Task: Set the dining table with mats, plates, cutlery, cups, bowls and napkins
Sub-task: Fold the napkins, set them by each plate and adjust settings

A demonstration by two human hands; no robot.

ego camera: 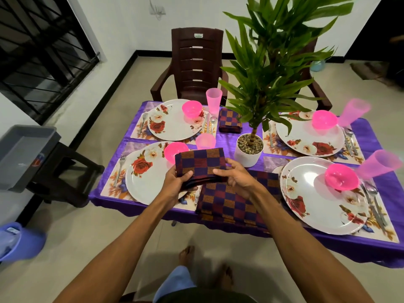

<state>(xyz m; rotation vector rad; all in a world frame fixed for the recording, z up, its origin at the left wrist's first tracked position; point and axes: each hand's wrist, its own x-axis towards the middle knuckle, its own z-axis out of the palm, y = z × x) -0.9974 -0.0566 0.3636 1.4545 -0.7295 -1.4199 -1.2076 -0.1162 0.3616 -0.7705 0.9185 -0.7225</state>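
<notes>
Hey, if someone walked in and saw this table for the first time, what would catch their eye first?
Probably the tall potted plant in its white pot at the middle of the purple tablecloth, leaves spreading over the far settings. Next, the bright pink bowls, such as the one on the near right rose-patterned plate. Then the checked napkin held by both the left hand and right hand above the table's near edge.

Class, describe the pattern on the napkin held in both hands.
The napkin has a check of dark purple, maroon and orange-striped squares, seen in the head view.
</notes>
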